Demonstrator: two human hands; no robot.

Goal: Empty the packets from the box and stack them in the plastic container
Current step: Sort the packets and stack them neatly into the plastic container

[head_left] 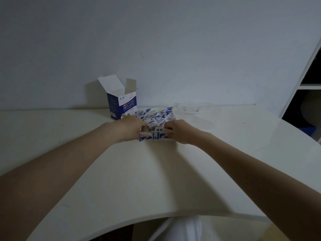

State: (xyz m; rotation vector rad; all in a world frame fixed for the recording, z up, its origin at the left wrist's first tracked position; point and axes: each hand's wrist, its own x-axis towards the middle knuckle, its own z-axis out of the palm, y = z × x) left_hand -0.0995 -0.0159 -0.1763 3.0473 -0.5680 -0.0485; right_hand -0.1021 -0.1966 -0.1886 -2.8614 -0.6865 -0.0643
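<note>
Foreground: a person's white-clad lap shows below the curved near edge of a pale table point(139, 180), both bare forearms stretched forward across it.
Left hand: the left hand point(132, 128) lies palm down at the left side of a small gathered bunch of packets point(157, 135), fingers curled in against it.
Right hand: the right hand point(177, 130) closes on the same bunch from the right, fingers bent round its edge, so the two hands press the bunch between them on the tabletop.
Loose packets: just beyond the hands, a scattered heap of white-and-blue packets point(157, 115) lies on the table.
Box: an opened blue-and-white box point(122, 106) stands upright to the left of the heap, flaps raised, near the wall.
Container: a clear plastic container point(192, 108) sits to the right of the heap, by the wall; its contents cannot be made out.
Background: a plain pale wall point(156, 40); a white shelf unit point(305, 80) at far right.
</note>
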